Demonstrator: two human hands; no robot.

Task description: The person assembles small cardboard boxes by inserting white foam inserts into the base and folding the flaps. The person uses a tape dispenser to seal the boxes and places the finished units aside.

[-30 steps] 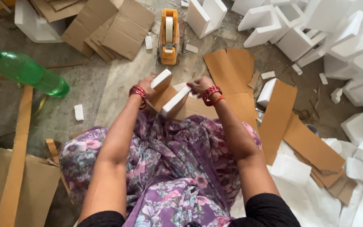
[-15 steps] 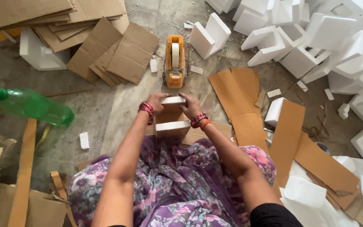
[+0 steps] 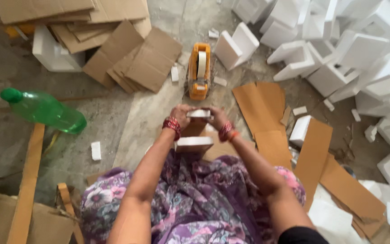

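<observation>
Around me lies a bare concrete floor (image 3: 127, 113) in soft daylight, strewn with cardboard sheets (image 3: 132, 58) and white foam blocks (image 3: 362, 49).

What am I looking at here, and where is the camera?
No machine: a head-worn camera looks down at a seated person's own arms. The left hand and right hand together grip a white foam piece; a second foam piece with brown cardboard sits just below. On the concrete floor lie an orange tape dispenser, a green plastic bottle, cardboard sheets and many white foam blocks.
</observation>
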